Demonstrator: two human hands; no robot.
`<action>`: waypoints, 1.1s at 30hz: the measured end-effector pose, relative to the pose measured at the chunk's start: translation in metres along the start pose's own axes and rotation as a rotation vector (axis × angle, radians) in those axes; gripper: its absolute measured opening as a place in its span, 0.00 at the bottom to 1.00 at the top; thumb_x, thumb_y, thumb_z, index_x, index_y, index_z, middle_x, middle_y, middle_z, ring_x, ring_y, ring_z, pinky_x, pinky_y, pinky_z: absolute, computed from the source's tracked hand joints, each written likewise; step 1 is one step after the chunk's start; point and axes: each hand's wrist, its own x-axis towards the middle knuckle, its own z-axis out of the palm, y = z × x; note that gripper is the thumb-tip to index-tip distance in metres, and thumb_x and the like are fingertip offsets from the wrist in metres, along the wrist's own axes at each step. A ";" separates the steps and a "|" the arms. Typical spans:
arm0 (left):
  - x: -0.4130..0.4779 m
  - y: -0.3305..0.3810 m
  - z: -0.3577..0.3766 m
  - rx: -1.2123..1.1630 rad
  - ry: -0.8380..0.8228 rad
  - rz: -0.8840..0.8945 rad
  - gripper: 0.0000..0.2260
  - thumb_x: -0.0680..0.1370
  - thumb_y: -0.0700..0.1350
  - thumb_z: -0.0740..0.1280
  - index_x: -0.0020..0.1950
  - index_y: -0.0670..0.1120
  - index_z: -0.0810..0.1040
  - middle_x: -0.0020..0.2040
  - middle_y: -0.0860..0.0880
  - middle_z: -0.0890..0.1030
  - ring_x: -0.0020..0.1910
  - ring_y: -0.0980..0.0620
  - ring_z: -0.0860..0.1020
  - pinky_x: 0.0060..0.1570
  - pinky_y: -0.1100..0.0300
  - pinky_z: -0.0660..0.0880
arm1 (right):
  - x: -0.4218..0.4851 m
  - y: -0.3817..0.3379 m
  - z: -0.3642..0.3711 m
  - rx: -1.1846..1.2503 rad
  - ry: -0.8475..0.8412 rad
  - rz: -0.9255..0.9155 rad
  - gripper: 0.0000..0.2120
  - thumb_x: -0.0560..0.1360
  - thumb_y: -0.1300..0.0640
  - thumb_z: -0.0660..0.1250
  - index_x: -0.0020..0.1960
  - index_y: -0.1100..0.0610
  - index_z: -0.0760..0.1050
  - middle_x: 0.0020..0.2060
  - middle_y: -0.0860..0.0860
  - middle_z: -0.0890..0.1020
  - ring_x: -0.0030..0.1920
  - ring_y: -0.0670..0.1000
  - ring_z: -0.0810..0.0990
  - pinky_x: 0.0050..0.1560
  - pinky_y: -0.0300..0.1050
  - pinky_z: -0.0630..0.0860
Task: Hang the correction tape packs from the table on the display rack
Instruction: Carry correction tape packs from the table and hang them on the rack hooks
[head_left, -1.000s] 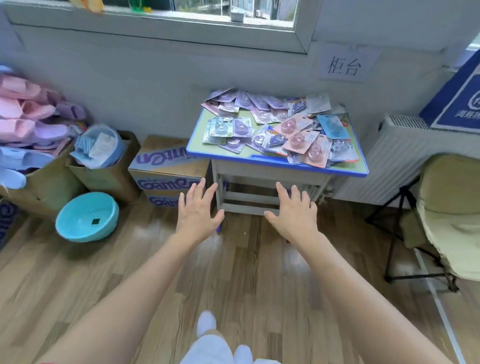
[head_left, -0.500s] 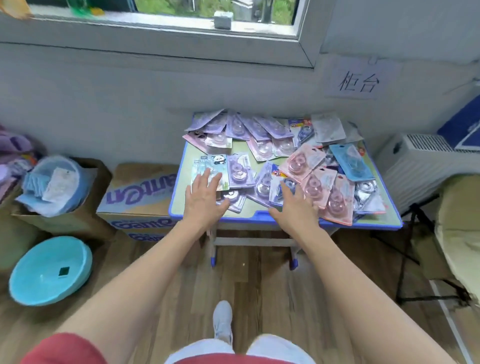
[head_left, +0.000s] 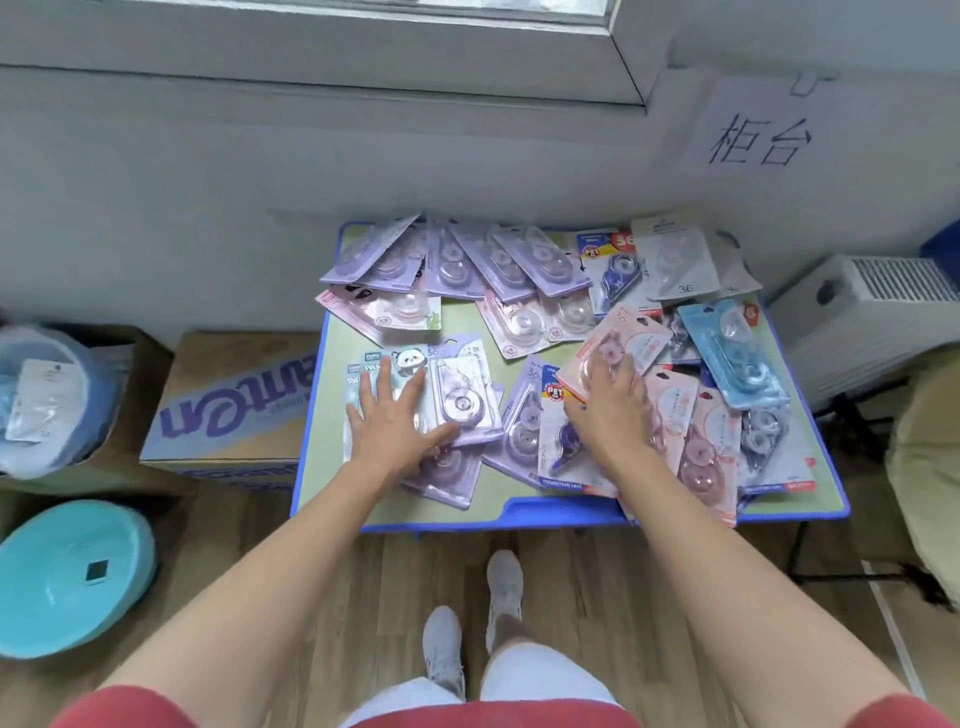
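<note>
Head view: we see correction tape packs (head_left: 545, 270) strewn over the table (head_left: 511, 512). Left hand (head_left: 392, 423) lies flat on the panda pack (head_left: 410, 361) at 9 o'clock; right hand (head_left: 613, 410), uncurled, presses a pink pack (head_left: 636, 332) at 3 o'clock.

The correction tape packs (head_left: 519, 270) overlapped from 12 round to 4 o'clock and covered that part of the table (head_left: 519, 512). You had bare green top along the left rim at 9 o'clock, in a small patch at the centre, and in a strip at 6 o'clock between your left grip (head_left: 389, 431) and right grip (head_left: 610, 410), both lying flat on packs. The wall (head_left: 208, 208) stood right behind the table at 12 o'clock and closed that side. A cardboard box (head_left: 228, 410) sat just beside the table at 9 o'clock, a radiator (head_left: 857, 322) near its corner at 2 o'clock, a folding chair (head_left: 924, 447) at 4 o'clock. The wooden floor (head_left: 597, 582) at 6 o'clock gave you the open way in; a teal basin (head_left: 67, 577) lay well apart at 8 o'clock.
</note>
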 end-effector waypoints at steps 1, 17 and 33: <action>0.006 0.000 -0.001 -0.004 -0.019 -0.007 0.40 0.72 0.67 0.64 0.78 0.57 0.49 0.78 0.48 0.37 0.76 0.43 0.38 0.73 0.42 0.44 | 0.010 0.000 -0.001 0.018 0.013 0.008 0.35 0.79 0.47 0.61 0.78 0.52 0.46 0.77 0.60 0.46 0.75 0.64 0.50 0.72 0.58 0.54; 0.020 -0.004 -0.002 -0.046 -0.053 0.029 0.38 0.74 0.62 0.67 0.77 0.57 0.51 0.78 0.48 0.38 0.76 0.45 0.36 0.73 0.49 0.42 | 0.079 -0.013 0.010 0.046 -0.033 0.240 0.46 0.74 0.37 0.63 0.78 0.51 0.37 0.77 0.54 0.41 0.72 0.74 0.43 0.72 0.64 0.48; -0.010 -0.011 -0.018 -0.043 0.044 0.063 0.34 0.74 0.55 0.69 0.76 0.56 0.58 0.79 0.49 0.46 0.76 0.47 0.45 0.71 0.52 0.49 | 0.053 -0.024 -0.012 0.290 0.090 0.170 0.47 0.71 0.46 0.70 0.78 0.47 0.42 0.77 0.54 0.43 0.73 0.67 0.53 0.68 0.60 0.62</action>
